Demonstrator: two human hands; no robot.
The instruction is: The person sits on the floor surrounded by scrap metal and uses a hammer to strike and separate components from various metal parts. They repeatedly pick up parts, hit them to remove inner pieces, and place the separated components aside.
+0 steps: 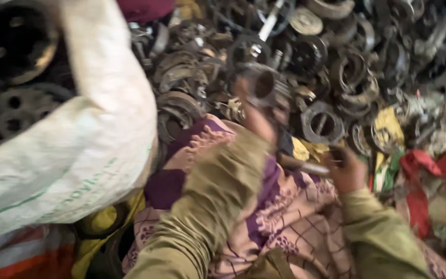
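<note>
I'm looking down on a heap of dark, greasy metal rings and gear-like parts point(336, 67) that fills the top of the view from ten o'clock round to two o'clock. My left hand point(256, 111) is raised at about twelve o'clock from the lap, and it has a round, dark metal ring-shaped part point(264, 82) up against the heap. The picture is smeared here, so I judge the fingers curled round the part, but how tightly I cannot tell.

My right hand point(344, 170) sits at three o'clock from the lap, fingers closed round a slim, dull metal rod-like tool point(303, 165) whose free end points toward nine o'clock, across the purple and pink patterned cloth point(290, 217) over the knees.

What worries me: the ring looks oily, and a loose hold could let it slide off into the pile or drop onto the lap. The rod's tip lies close to the left sleeve, so a quick swing could jab the forearm. The heap itself is loosely stacked; pulling one piece out could bring its neighbours rolling down toward the knees.

At nine o'clock a big white woven sack point(94, 139) leans just beside the lap, touching the cloth's edge. At four o'clock a red rag point(429, 165) lies among yellow scraps.
</note>
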